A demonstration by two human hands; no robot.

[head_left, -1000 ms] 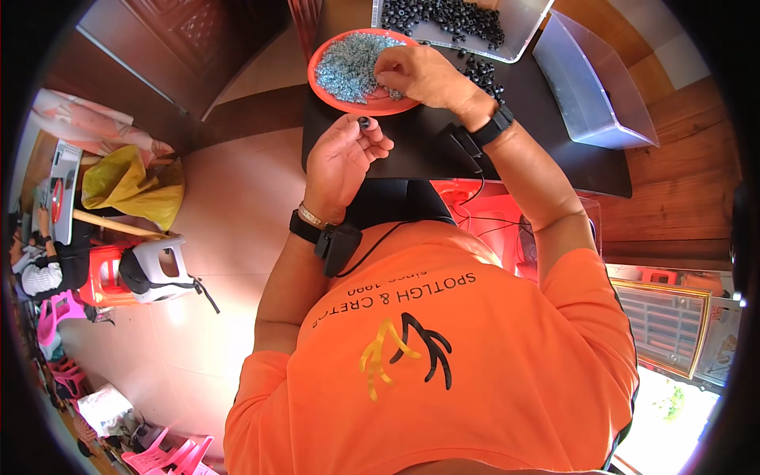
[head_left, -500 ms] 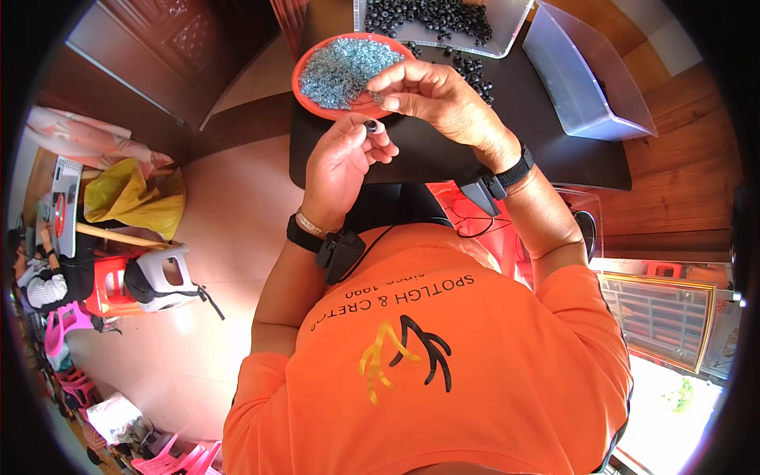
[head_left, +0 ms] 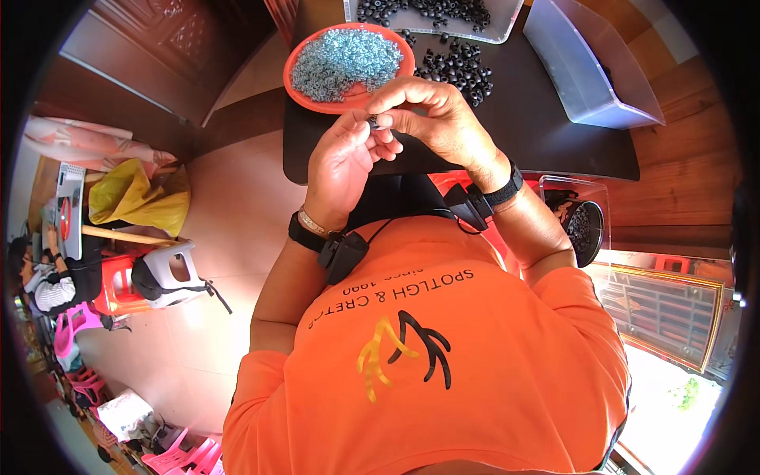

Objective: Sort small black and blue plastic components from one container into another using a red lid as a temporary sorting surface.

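My left hand [head_left: 340, 166] pinches a small round black plastic part [head_left: 373, 123] between thumb and forefinger, its other fingers loosely curled. My right hand [head_left: 447, 127] is closed in a pinch on a small metal piece, and its fingertips meet the black part from the right. The fingers mostly hide the metal piece. Just beyond my hands sits a round orange-red dish [head_left: 291, 89] heaped with small silvery metal pieces [head_left: 340, 59]. Loose black plastic parts [head_left: 463, 71] lie on the dark table to the right of the dish.
A clear tub [head_left: 511, 28] with more black parts stands at the far side of the dark table [head_left: 546, 146]. At the right is a translucent bin [head_left: 582, 87]. Below the table edge is a black container [head_left: 586, 229] of small dark pieces. Stools [head_left: 170, 273] and a person [head_left: 54, 289] are at the left.
My right hand has moved slightly down, bringing its fingertips with the small metal piece onto the black part in my left hand. The left hand keeps its pinch.
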